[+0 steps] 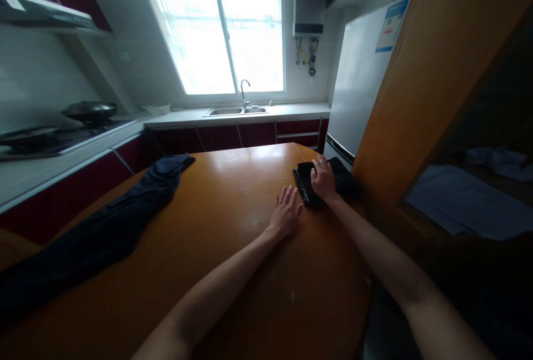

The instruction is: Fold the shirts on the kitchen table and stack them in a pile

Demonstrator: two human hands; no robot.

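Observation:
A black, folded piece of fabric (343, 178) lies near the right edge of the wooden table (233, 182). My right hand (323, 178) rests on top of it, fingers extended and not wrapped round anything. Just to the left, my left hand (285, 213) lies on the bare tabletop, its fingers stretched out and a little apart, close to the near left corner of the black fabric. Along the table's left side stretches a long dark blue garment (120, 221), probably trousers, loosely laid out and away from both hands.
Behind the table runs a white counter with a sink (235, 111) under a window. A stove with a lidded pan (89, 111) stands at the left. A white refrigerator (360, 82) and a wooden frame (410, 82) stand at the right. Light blue cloth (470, 199) lies beyond the frame.

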